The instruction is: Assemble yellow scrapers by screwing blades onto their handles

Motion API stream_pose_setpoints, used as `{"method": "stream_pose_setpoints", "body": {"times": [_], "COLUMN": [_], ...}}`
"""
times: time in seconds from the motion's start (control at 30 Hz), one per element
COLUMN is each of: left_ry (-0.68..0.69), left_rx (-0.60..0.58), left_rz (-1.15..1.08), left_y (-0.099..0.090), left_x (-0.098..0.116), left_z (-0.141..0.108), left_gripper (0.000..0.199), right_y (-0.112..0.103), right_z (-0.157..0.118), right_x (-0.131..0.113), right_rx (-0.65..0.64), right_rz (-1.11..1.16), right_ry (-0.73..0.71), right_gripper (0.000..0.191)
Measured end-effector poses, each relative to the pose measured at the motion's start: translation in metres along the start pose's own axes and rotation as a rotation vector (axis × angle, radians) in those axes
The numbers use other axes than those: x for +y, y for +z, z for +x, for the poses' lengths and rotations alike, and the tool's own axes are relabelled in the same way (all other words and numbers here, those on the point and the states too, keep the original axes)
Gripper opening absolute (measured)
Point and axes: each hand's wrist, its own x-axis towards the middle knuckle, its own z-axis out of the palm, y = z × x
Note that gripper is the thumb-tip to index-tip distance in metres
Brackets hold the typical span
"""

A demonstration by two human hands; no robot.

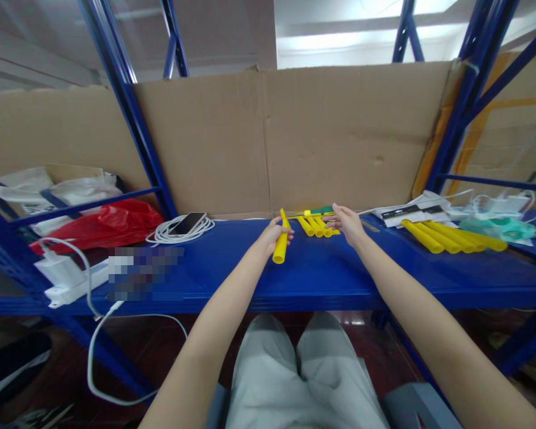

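Observation:
My left hand (271, 236) is closed around a yellow plastic tube (280, 249), held at a slant above the blue shelf top, its wide mouth toward me. Several more yellow tubes (313, 226) lie side by side just right of it. Behind them is a screwdriver (320, 211) with a green and yellow handle, its shaft pointing left toward the held tube. My right hand (347, 224) is beside these tubes with its fingers apart. Its upper edge is at the handle's end; whether it touches the handle I cannot tell.
More yellow tubes (446, 237) lie at right near white packets (406, 213) and a green bag (495, 227). At left are a phone (188, 223) on a coiled white cable (161, 233), a red bag (116, 223) and a power strip (78, 286). Cardboard (205, 143) closes the back.

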Motion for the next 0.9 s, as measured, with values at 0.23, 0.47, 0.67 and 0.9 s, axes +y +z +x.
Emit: {"method": "stream_pose_setpoints", "body": {"times": [0.23, 0.47, 0.67, 0.9], "left_ry": [0.010, -0.006, -0.002, -0.005], "left_rx": [0.011, 0.033, 0.022, 0.013], "left_rz": [-0.016, -0.014, -0.002, 0.006], "left_y": [-0.0009, -0.0014, -0.0014, -0.0009], "left_x": [-0.0005, 0.0000, 0.0000, 0.0006], "left_z": [0.0024, 0.0004, 0.0002, -0.0011], "left_gripper": [0.065, 0.064, 0.065, 0.066], "right_y": [-0.0015, -0.0007, 0.0010, 0.0000], "right_z": [0.0013, -0.0012, -0.0029, -0.0038], "right_x": [-0.0012, -0.0017, -0.0012, -0.0017], "right_rx": [-0.091, -0.067, -0.004, -0.003], "right_rz": [0.067, -0.005, -0.010, -0.049], "right_ry": [0.035, 0.071, 0.089, 0.075], "right_gripper": [0.010, 0.016, 0.015, 0.022]}}
